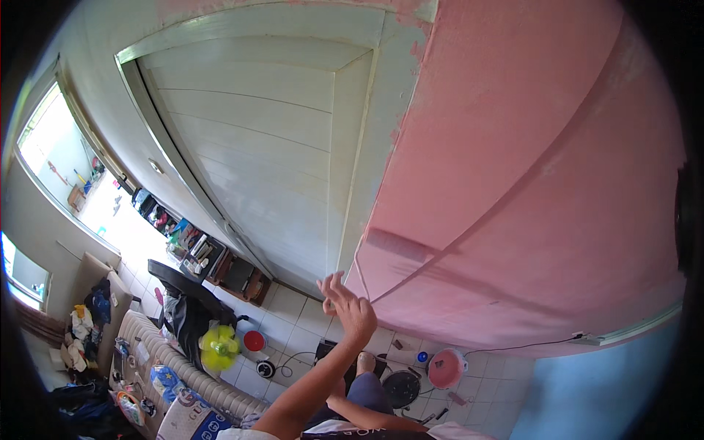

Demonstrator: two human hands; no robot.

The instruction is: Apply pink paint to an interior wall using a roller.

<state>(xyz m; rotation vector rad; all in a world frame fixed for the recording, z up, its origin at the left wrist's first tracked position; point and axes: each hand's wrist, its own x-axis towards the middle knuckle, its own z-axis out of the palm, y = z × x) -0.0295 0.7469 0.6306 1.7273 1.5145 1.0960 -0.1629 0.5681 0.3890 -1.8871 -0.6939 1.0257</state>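
My left hand (pixel 350 312) is raised in front of the lower wall, next to the door frame, its fingers curled loosely. It grips a paint roller (pixel 400 245), whose thin rod runs down to the hand; the handle itself is hidden behind it. The roller sleeve lies against or very near the pink wall (pixel 506 220), its shadow beside it. Across my body comes my right forearm (pixel 374 416) from the lower right. The hand at its end is hidden behind my left arm, so its fingers do not show.
A white panelled door (pixel 249 125) adjoins the pink wall. On the tiles below are a pink basin (pixel 447 368), a dark round pan (pixel 401 389), a red bowl (pixel 254 340) and a yellow-green fan (pixel 219 347). A cluttered beige sofa (pixel 143 326) stands left.
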